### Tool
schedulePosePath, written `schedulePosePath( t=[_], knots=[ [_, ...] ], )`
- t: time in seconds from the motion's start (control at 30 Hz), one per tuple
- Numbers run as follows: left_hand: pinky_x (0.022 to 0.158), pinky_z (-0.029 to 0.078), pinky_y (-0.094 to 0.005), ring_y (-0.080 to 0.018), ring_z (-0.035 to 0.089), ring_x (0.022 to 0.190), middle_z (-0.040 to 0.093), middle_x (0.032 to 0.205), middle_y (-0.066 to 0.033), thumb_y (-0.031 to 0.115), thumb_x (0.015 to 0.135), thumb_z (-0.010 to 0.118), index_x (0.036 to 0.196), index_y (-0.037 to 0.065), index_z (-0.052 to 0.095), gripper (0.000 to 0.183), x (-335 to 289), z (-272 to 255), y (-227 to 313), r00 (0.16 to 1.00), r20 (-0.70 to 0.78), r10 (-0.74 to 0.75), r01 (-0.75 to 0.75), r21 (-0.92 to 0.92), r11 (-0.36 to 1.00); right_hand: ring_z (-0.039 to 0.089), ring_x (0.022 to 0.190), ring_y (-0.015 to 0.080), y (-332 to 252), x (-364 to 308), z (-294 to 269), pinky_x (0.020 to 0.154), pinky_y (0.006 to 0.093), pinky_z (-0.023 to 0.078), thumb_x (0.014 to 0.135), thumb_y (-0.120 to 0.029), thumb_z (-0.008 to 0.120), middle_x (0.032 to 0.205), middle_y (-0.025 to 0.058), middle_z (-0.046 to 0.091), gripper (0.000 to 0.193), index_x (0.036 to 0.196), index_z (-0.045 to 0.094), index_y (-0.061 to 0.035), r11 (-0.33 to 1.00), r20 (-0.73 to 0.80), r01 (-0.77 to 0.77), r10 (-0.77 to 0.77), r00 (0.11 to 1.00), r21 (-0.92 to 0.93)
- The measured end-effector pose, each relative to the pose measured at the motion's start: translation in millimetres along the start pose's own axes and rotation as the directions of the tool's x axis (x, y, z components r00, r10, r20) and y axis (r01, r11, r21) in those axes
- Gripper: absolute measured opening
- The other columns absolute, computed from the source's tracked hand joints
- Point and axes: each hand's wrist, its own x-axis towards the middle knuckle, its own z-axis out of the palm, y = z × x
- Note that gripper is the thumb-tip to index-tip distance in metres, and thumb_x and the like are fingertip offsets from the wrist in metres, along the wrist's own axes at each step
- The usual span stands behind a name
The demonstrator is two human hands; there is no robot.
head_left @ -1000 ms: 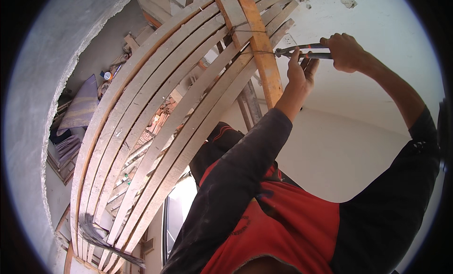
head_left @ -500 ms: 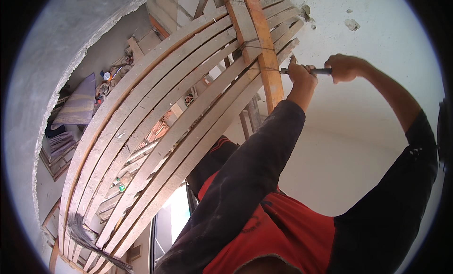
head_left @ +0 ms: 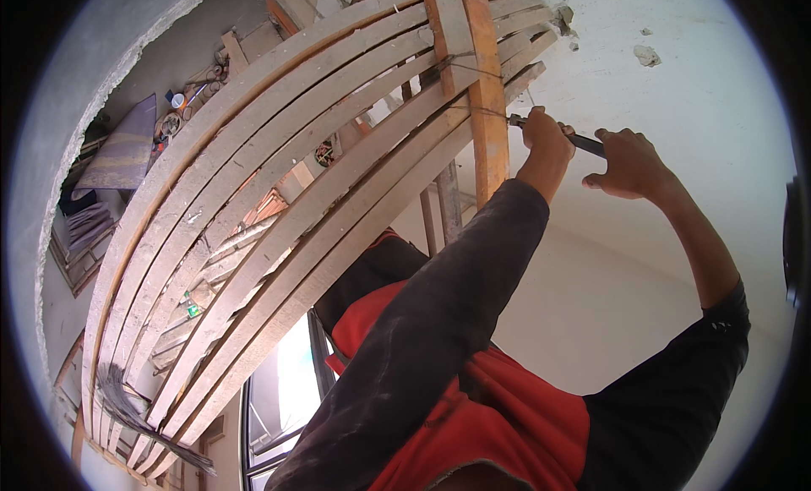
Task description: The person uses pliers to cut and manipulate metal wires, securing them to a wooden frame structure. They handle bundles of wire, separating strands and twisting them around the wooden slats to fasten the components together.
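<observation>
At the upper right, my left hand (head_left: 547, 143) is closed around a dark rod-shaped tool (head_left: 587, 144); its exact kind is not clear. The tool's narrow metal tip (head_left: 515, 119) sits close beside an orange-brown wooden beam (head_left: 487, 149). Thin dark tie wire (head_left: 488, 112) wraps the beam near that tip. My right hand (head_left: 635, 164) is at the tool's other end, thumb spread away and fingers apart; whether its fingertips touch the tool I cannot tell.
Long pale planks (head_left: 279, 166) stretch from lower left to upper right, with gaps showing clutter beneath. A bundle of loose wires (head_left: 139, 415) lies across their lower left end. A pale wall surface (head_left: 608, 271) is at right; a rough concrete edge (head_left: 72, 144) curves along the left.
My right hand has opened from its grip on the tool's end, and its thumb has swung outward. The tool's outer end tilts lower. The whole view has shifted slightly.
</observation>
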Motion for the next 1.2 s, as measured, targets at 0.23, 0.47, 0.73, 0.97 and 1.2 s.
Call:
schedulePosePath(
  t=[0.23,0.47,0.73,0.97,1.2],
  knots=[
    [0.053,0.037,-0.0336,-0.0149,0.038,0.056,0.039,0.071,-0.0037,0.021,0.087,0.053,0.098,0.010,0.044,0.018,11.8,5.8,-5.3,0.980,-0.192,0.051,-0.025,0.132,0.991,0.059,0.083,0.0281,27.9,30.7,11.6,0.074,0.0386,0.049,0.068,-0.007,0.072,0.082,0.0160,0.063,0.026,0.089,0.061,0.0045,0.997,0.086,0.029,-0.036,0.996,0.077],
    [0.057,0.039,-0.0336,-0.0145,0.041,0.057,0.038,0.068,-0.0015,0.022,0.085,0.063,0.083,0.009,0.042,0.024,7.3,-30.3,3.1,0.982,0.184,0.035,-0.070,0.188,0.980,0.060,0.057,0.0185,35.0,37.7,4.6,0.049,0.0315,0.048,0.064,0.011,0.067,0.068,0.0154,0.062,0.025,0.088,0.057,0.0098,0.826,0.418,-0.133,-0.133,0.899,0.548],
    [0.061,0.044,-0.0253,-0.0109,0.049,0.063,0.048,0.070,-0.0010,0.020,0.085,0.065,0.077,0.008,0.049,0.021,-25.7,-68.2,27.2,0.933,0.357,0.042,-0.255,0.576,0.777,0.057,0.064,0.0185,19.9,12.4,55.7,0.058,0.0340,0.051,0.073,0.004,0.064,0.071,0.0110,0.055,0.028,0.098,0.054,0.0067,0.321,0.517,-0.421,-0.325,0.792,0.848],
    [0.068,0.044,-0.0255,-0.0107,0.050,0.069,0.049,0.073,-0.0008,0.029,0.086,0.063,0.080,0.007,0.053,0.026,-21.7,-99.0,36.7,0.951,0.303,0.068,-0.285,0.764,0.579,0.055,0.063,0.0156,-17.6,-3.6,113.4,0.057,0.0315,0.048,0.076,0.002,0.063,0.071,0.0080,0.056,0.021,0.095,0.055,0.0031,0.210,0.368,-0.322,-0.240,0.898,0.923],
    [0.065,0.048,-0.0269,-0.0137,0.058,0.081,0.062,0.091,-0.0098,0.024,0.085,0.065,0.106,-0.006,0.051,0.039,-61.4,-143.3,21.0,0.927,0.368,0.068,-0.362,0.835,0.415,0.055,0.061,0.0153,-28.8,9.6,166.2,0.055,0.0303,0.044,0.077,0.000,0.061,0.069,0.0073,0.056,0.012,0.089,0.056,0.0026,0.117,0.239,-0.218,-0.219,0.946,0.969]
  ],
)
